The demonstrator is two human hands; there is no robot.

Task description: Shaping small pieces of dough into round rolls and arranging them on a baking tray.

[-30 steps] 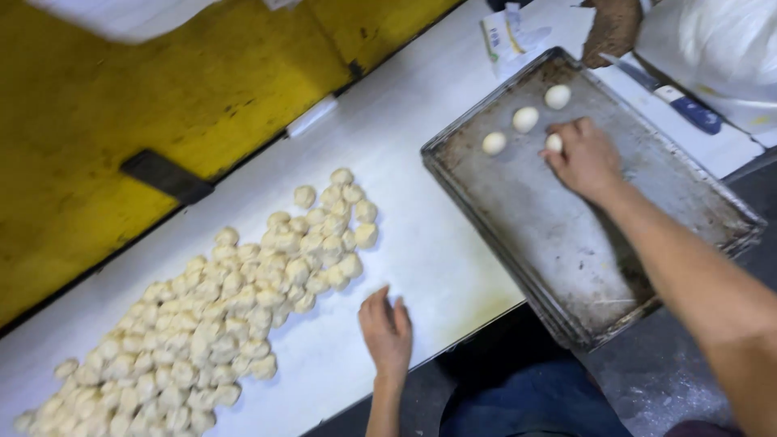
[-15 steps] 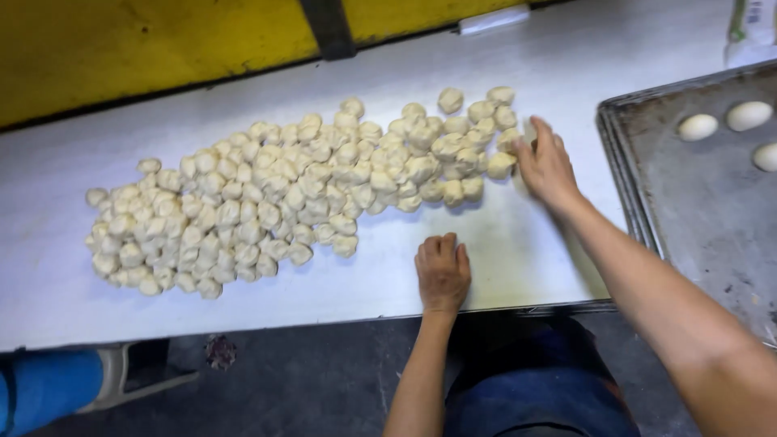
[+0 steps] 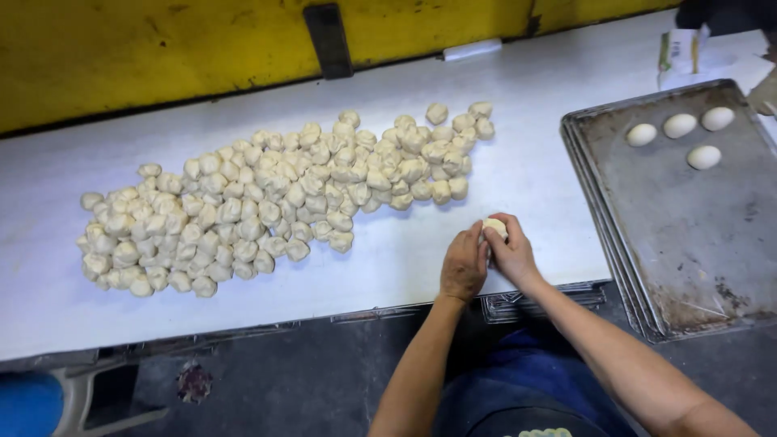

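We cup one dough piece (image 3: 494, 227) between our left hand (image 3: 464, 267) and right hand (image 3: 511, 252), both closed around it, near the white table (image 3: 534, 186) edge. Left of it lies the big heap of unshaped dough pieces (image 3: 275, 202); right, the baking tray (image 3: 688, 235) holds only four rounded dough balls (image 3: 680, 125), so most remains.

Both bare forearms rise from the lower edge of the view and converge near the middle; the left hand (image 3: 463, 265) lies palm down with its knuckles up, fingers curled forward and pressed close to the other hand; the right hand (image 3: 511, 251) is cupped beside it, thumb and fingers bent inward so the fingertips of the two hands meet; the right forearm slants in from the lower right, the left runs nearly straight up; both wrists are slightly bent.
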